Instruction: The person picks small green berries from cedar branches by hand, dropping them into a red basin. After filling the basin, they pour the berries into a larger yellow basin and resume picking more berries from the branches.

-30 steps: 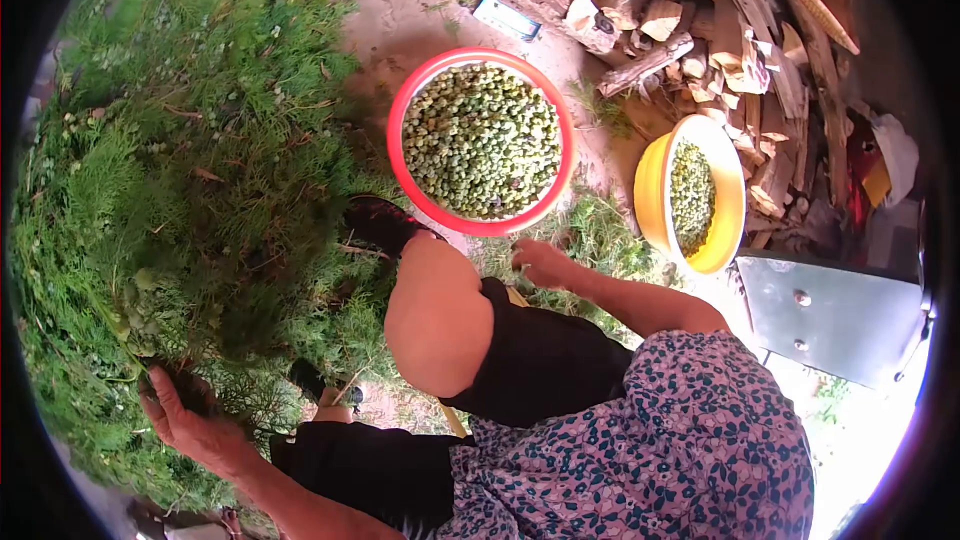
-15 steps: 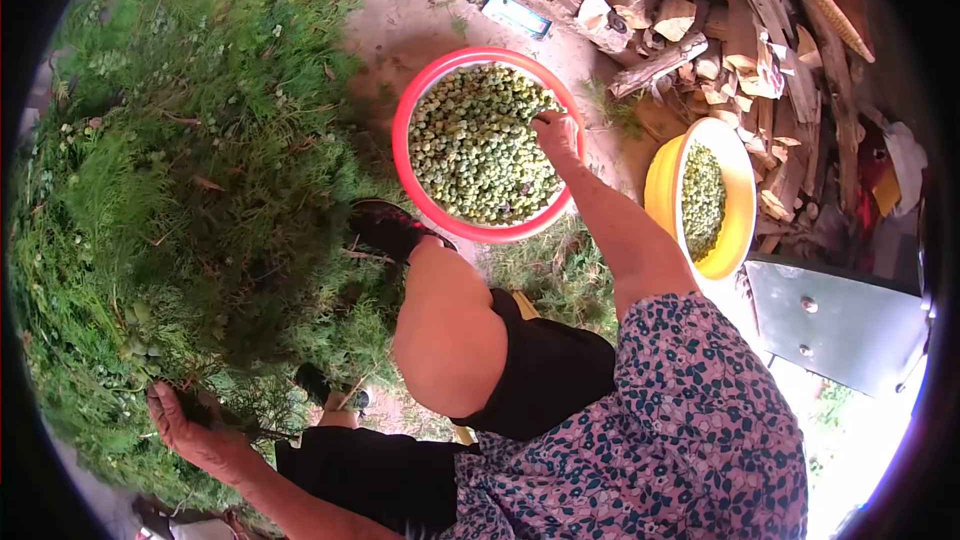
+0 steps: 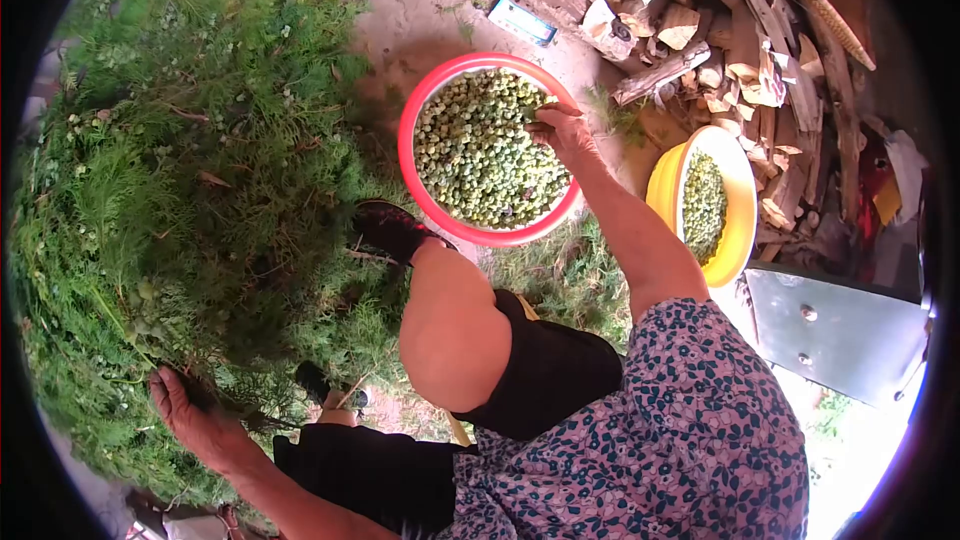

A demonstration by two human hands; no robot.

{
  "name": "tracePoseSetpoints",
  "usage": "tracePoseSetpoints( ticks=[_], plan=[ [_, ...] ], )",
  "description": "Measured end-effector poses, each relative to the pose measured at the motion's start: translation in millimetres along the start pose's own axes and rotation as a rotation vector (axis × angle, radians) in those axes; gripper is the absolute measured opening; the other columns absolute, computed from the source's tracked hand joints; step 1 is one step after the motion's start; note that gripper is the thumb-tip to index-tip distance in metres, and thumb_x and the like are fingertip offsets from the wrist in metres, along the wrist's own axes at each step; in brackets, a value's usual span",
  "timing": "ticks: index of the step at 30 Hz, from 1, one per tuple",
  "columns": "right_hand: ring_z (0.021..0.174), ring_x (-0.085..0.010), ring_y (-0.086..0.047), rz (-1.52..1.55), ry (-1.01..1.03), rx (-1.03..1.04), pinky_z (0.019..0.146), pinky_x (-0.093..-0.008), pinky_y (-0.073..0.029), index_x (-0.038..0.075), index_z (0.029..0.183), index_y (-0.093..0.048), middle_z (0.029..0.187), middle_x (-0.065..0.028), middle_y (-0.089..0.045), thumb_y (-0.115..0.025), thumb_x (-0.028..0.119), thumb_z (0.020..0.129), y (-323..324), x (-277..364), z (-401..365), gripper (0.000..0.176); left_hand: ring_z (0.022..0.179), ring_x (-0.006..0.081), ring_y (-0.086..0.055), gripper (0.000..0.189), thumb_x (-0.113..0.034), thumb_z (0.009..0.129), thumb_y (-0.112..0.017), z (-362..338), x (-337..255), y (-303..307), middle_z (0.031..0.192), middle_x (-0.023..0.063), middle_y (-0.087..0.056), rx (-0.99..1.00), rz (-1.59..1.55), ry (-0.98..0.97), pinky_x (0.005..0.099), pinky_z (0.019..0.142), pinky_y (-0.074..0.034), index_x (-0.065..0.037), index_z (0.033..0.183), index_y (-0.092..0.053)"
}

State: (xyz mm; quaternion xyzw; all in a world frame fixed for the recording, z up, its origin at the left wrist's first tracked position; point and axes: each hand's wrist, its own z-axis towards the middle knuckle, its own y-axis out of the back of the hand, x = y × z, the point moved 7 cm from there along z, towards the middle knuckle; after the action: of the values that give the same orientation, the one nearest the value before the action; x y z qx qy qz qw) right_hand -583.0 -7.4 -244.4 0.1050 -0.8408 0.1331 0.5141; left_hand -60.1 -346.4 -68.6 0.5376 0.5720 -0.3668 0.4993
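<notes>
My left hand point(image 3: 205, 430) is at the lower left, at the edge of a heap of feathery evergreen branches point(image 3: 210, 170). Its fingers are closed round the stem of a green sprig point(image 3: 125, 325) bearing small round cones. Over the right side of a red-rimmed basin point(image 3: 410, 155) is my right hand point(image 3: 568, 132), thumb and fingers pinched together. What they hold, if anything, is too small to make out. Small green cones point(image 3: 485, 145) fill much of the basin.
A yellow basin point(image 3: 742, 210) with more green cones stands at the right. Behind it lies a pile of split firewood point(image 3: 740, 60). A blue and white box point(image 3: 523, 20) is on the ground. My shoe point(image 3: 385, 230) rests between the heap and the red-rimmed basin.
My right hand has shifted slightly within the basin area, its fingers still pinched. My left hand has risen a little with the sprig. The whole view has shifted slightly.
</notes>
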Motion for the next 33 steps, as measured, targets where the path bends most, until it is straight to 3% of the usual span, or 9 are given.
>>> tracePoseSetpoints(
  ticks=[4, 6, 7, 8, 17, 20, 27, 31, 33],
  plan=[
    [0.062, -0.0224, -0.062, 0.055, -0.013, 0.085, 0.051, -0.0325, -0.053, -0.006, 0.098, -0.049, 0.077, -0.0117, -0.058, -0.052, 0.001, 0.079, -4.2, 0.3, -7.6, 0.021, 0.099, 0.0170, -0.047, 0.040, -0.014, 0.088, -0.050, 0.7, -9.9, 5.5, 0.124, 0.0145, -0.042, 0.253, 0.688, -0.743, 0.0262, 0.089, -0.039, 0.005, 0.123, -0.042],
    [0.059, -0.0215, -0.062, -0.076, 0.042, 0.071, 0.046, -0.0311, -0.053, -0.006, 0.098, -0.051, 0.078, -0.0130, -0.058, -0.050, 0.001, 0.078, -3.2, 1.7, -11.6, 0.021, 0.100, 0.0184, -0.047, 0.039, -0.009, 0.089, -0.047, 21.6, 13.7, 19.4, 0.122, 0.0151, -0.042, 0.174, 0.179, -0.136, 0.0268, 0.089, -0.038, 0.006, 0.123, -0.040],
    [0.059, -0.0215, -0.062, -0.076, 0.042, 0.073, 0.046, -0.0311, -0.053, -0.006, 0.098, -0.051, 0.078, -0.0130, -0.058, -0.050, 0.001, 0.078, -2.8, 0.7, -13.1, 0.021, 0.098, 0.0175, -0.046, 0.039, -0.010, 0.088, -0.048, 20.6, 11.9, 21.5, 0.119, 0.0142, -0.044, 0.364, 0.407, -0.535, 0.0256, 0.086, -0.039, 0.006, 0.123, -0.040],
    [0.058, -0.0202, -0.062, -0.156, 0.000, 0.025, 0.045, -0.0291, -0.051, -0.005, 0.099, -0.052, 0.079, -0.0123, -0.059, -0.052, 0.002, 0.079, 0.1, -1.6, -14.6, 0.022, 0.098, 0.0175, -0.046, 0.039, -0.010, 0.088, -0.048, 17.3, 6.8, 21.9, 0.119, 0.0142, -0.044, 0.362, 0.408, -0.535, 0.0256, 0.086, -0.039, 0.006, 0.123, -0.040],
    [0.056, -0.0175, -0.061, -0.852, 0.319, -0.102, 0.055, -0.0305, -0.049, 0.003, 0.081, -0.066, 0.063, -0.0105, -0.062, -0.058, 0.009, 0.068, -29.8, 12.3, 1.4, 0.016, 0.076, 0.0116, -0.049, 0.032, -0.020, 0.089, -0.049, 9.8, 10.6, 19.1, 0.095, 0.0065, -0.051, 0.202, -0.183, 0.049, 0.0223, 0.064, -0.044, 0.002, 0.113, -0.050],
    [0.078, -0.0281, -0.061, -1.108, 0.567, -0.036, 0.071, -0.0352, -0.048, 0.009, 0.083, -0.067, 0.082, -0.0126, -0.063, -0.061, 0.009, 0.066, -60.3, 10.4, 11.6, 0.019, 0.056, 0.0126, -0.045, 0.019, -0.024, 0.087, -0.052, -2.8, -3.6, 8.4, 0.069, 0.0049, -0.050, 0.061, -0.264, 0.045, 0.0225, 0.048, -0.038, -0.007, 0.082, -0.048],
    [0.096, -0.0251, -0.055, -1.639, 0.325, 0.018, 0.081, -0.0386, -0.045, 0.022, 0.092, -0.067, 0.095, -0.0073, -0.053, -0.068, 0.016, 0.067, -87.4, -25.7, 32.5, 0.026, 0.057, 0.0136, -0.050, 0.014, -0.021, 0.086, -0.054, 9.4, 13.7, 12.2, 0.072, 0.0050, -0.055, 0.198, -0.370, 0.191, 0.0240, 0.050, -0.042, -0.007, 0.086, -0.052],
    [0.058, -0.0174, -0.062, -1.031, 0.416, 0.001, 0.052, -0.0301, -0.050, 0.002, 0.082, -0.066, 0.071, -0.0081, -0.063, -0.064, 0.011, 0.069, -68.7, -14.3, 44.8, 0.015, 0.062, 0.0151, -0.054, 0.016, -0.018, 0.084, -0.056, 11.4, 15.8, 13.0, 0.077, 0.0067, -0.058, 0.232, -0.366, 0.233, 0.0247, 0.054, -0.047, -0.006, 0.094, -0.052],
    [0.051, -0.0160, -0.060, -0.509, 0.030, 0.021, 0.039, -0.0253, -0.045, -0.002, 0.094, -0.058, 0.073, -0.0112, -0.061, -0.055, 0.006, 0.079, -61.9, -15.9, 32.8, 0.017, 0.062, 0.0146, -0.054, 0.017, -0.018, 0.084, -0.056, 11.9, 17.9, 13.3, 0.078, 0.0064, -0.057, 0.209, -0.358, 0.225, 0.0242, 0.054, -0.046, -0.006, 0.095, -0.052]
  ],
)
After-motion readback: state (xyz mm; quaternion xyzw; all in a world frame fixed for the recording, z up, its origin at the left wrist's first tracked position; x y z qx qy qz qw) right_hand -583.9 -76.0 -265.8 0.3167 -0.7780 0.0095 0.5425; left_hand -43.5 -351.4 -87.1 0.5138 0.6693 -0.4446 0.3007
